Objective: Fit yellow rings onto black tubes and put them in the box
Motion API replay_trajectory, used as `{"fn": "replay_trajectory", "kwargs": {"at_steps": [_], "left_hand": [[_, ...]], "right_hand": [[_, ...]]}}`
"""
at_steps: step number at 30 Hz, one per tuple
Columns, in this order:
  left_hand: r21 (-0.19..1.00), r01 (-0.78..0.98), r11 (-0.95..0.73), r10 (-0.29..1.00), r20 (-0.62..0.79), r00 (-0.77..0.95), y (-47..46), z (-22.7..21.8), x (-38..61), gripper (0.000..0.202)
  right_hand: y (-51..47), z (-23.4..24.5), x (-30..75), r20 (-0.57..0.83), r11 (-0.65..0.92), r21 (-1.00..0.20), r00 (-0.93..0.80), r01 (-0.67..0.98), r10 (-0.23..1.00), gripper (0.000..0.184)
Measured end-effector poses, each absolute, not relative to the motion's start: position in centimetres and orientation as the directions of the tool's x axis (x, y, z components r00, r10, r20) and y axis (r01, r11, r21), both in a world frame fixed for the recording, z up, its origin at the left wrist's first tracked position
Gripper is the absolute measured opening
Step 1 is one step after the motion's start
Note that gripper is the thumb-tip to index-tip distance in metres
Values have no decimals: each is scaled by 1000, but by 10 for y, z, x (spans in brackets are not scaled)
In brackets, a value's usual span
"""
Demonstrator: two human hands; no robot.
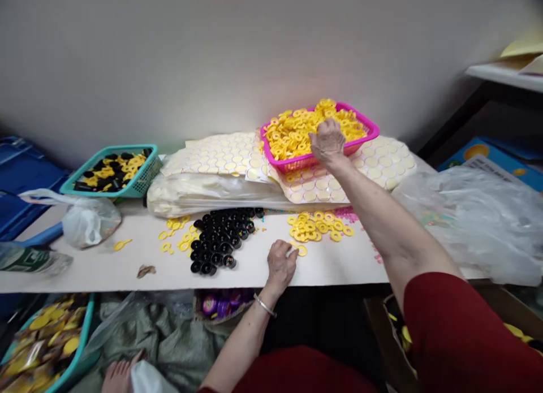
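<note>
My left hand (pixel 280 264) rests on the white table with its fingers curled and thumb close to the index finger. A yellow ring piece (pixel 301 250) shows at its fingertips, seemingly pinched there. Over the pink basket (pixel 292 165), heaped with yellow ring pieces (pixel 292 130), my right hand (pixel 328 139) is closed at the front of the heap; what its fingers hold is hidden. Just beyond my left hand lies a loose pile of yellow rings (pixel 309 229). Left of it, black cylindrical caps (pixel 218 240) stand in close rows.
Sheets of round stickers (pixel 212 155) lie beneath the basket. A teal basket (pixel 144 181) holds black and yellow parts. A tied plastic bag (pixel 91 220), a bottle (pixel 34 258) and a yellow wand-like piece (pixel 122 245) sit left. Clear plastic bags (pixel 479 217) are heaped right.
</note>
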State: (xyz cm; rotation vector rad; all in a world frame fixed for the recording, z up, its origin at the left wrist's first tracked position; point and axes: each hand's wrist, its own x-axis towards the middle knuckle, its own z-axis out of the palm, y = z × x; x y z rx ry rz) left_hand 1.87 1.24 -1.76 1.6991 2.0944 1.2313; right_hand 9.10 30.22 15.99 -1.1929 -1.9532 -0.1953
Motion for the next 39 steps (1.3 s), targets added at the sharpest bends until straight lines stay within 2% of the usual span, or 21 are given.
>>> {"fn": "replay_trajectory", "kwargs": {"at_steps": [3, 6, 8, 9, 11, 13, 18, 20, 24, 30, 33, 36, 37, 39], "left_hand": [[659, 748, -82, 828, 463, -317, 11, -15, 21, 7], [469, 869, -157, 738, 641, -213, 3, -6, 9, 7], [336, 940, -67, 686, 700, -201, -11, 3, -9, 9], [301, 953, 19, 663, 710, -237, -20, 8, -21, 9], [297, 932, 208, 629, 689, -360, -41, 16, -44, 9], [279, 907, 315, 629, 655, -420, -60, 19, -64, 12], [231, 840, 491, 669, 517, -533, -82, 10, -86, 32], [218, 816, 536, 682, 458, -570, -81, 7, -86, 39], [228, 783, 578, 658, 438, -613, -76, 4, -83, 37], [303, 829, 470, 628, 546, -555, -75, -2, -77, 27], [391, 873, 291, 675, 563, -477, -73, -2, -64, 23], [521, 850, 72, 744, 540, -394, -63, -3, -43, 26], [568, 823, 19, 766, 520, -377, -59, -5, -36, 28], [656, 754, -38, 808, 463, -363, -49, -8, -21, 33]], "right_hand": [[264, 146, 82, 733, 741, -141, -434, 656, 524, 31], [202, 122, 87, 618, 901, -25, -701, 434, 355, 34], [167, 101, 100, 531, 947, 35, -809, 319, 253, 34], [153, 89, 109, 502, 950, 50, -830, 309, 243, 34], [132, 64, 125, 483, 921, 64, -819, 384, 308, 35], [117, 44, 139, 482, 875, 47, -779, 481, 402, 35], [81, 18, 156, 472, 778, -155, -646, 609, 600, 27], [68, 14, 155, 410, 769, -199, -661, 608, 628, 26], [53, 8, 148, 319, 762, -188, -696, 619, 644, 22], [46, 0, 141, 350, 682, -261, -592, 683, 726, 18], [41, 4, 145, 337, 633, -442, -536, 636, 774, 18], [39, 10, 154, 278, 461, -674, -381, 577, 882, 12], [39, 11, 157, 263, 412, -707, -327, 575, 908, 13], [41, 11, 161, 252, 370, -697, -273, 614, 929, 16]]}}
